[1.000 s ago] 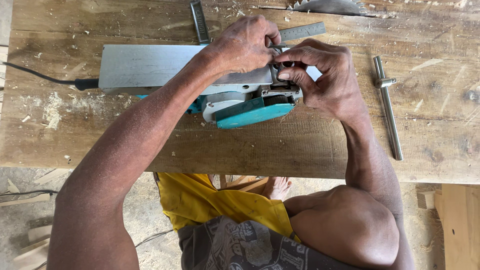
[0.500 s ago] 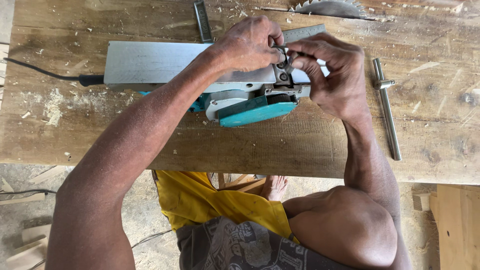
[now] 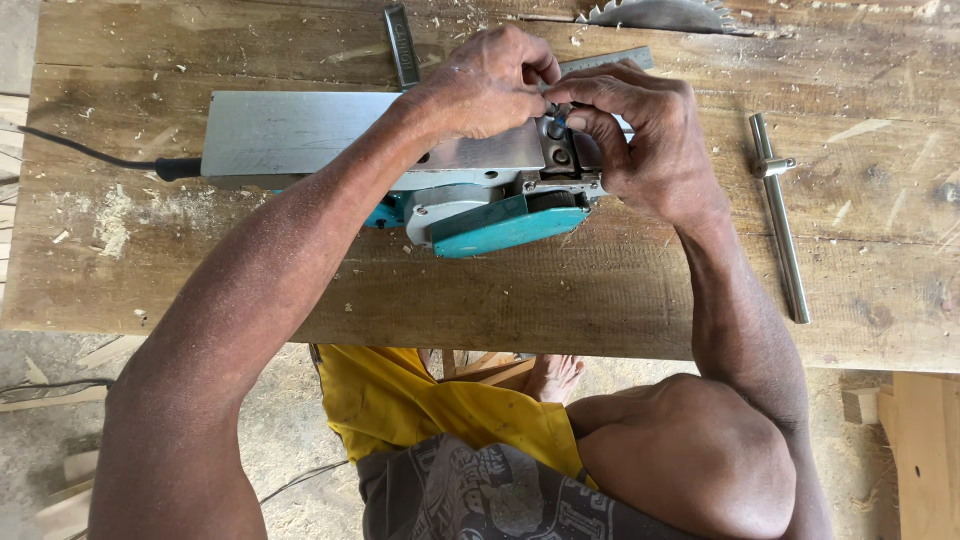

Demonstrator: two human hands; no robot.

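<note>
A teal and grey electric planer (image 3: 470,215) lies upside down on a wooden workbench (image 3: 500,300), its flat metal sole (image 3: 290,135) facing up. My left hand (image 3: 490,85) rests on the sole near the cutter drum, fingers curled over the blade area. My right hand (image 3: 640,135) pinches at the drum's blade clamp (image 3: 556,140) with thumb and fingertips. Whether a small part sits between the fingers is hidden. A black power cord (image 3: 90,155) runs off to the left.
A T-handled socket wrench (image 3: 780,215) lies on the bench to the right. A circular saw blade (image 3: 660,15) pokes in at the top edge, and a flat metal bar (image 3: 402,45) lies behind the planer. Wood shavings scatter the bench and floor.
Both hands have shifted slightly on the drum; the right fingers moved closer onto the blade clamp. The planer has stayed in place.
</note>
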